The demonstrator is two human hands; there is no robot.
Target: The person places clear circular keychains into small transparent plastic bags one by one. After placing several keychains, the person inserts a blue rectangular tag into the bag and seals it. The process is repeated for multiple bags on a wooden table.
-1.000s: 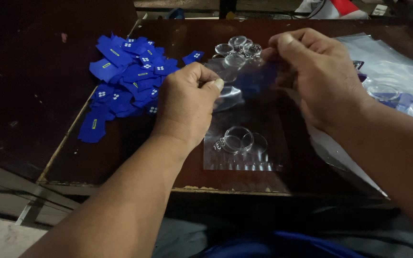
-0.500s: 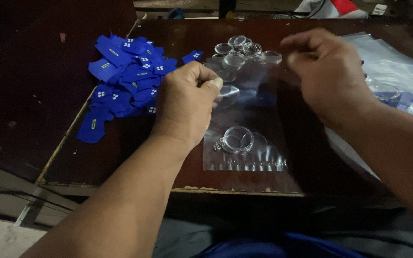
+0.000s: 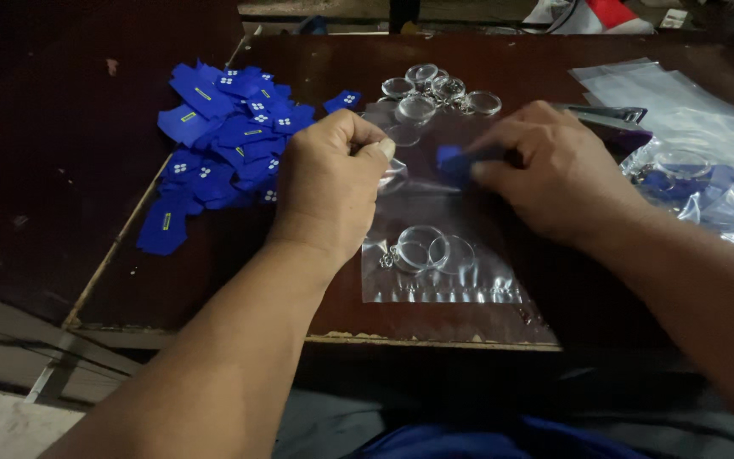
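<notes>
My left hand (image 3: 333, 183) is closed in a fist, pinching the upper left edge of a clear plastic bag (image 3: 443, 255) that lies flat on the dark wooden table (image 3: 554, 323). A clear round keyring (image 3: 425, 250) rests inside the bag near its bottom. My right hand (image 3: 554, 174) presses down at the bag's upper right, its fingertips pinching a small blue piece (image 3: 452, 159).
A heap of blue shaped pieces (image 3: 223, 140) lies at the left of the table. Several loose clear round keyrings (image 3: 435, 89) sit at the back. Filled clear bags (image 3: 698, 161) are stacked at the right, with a metal tool (image 3: 605, 113) beside them.
My right hand has come down from holding the bag's top up in the air to the table, now pinching a blue piece. The left hand has barely moved.
</notes>
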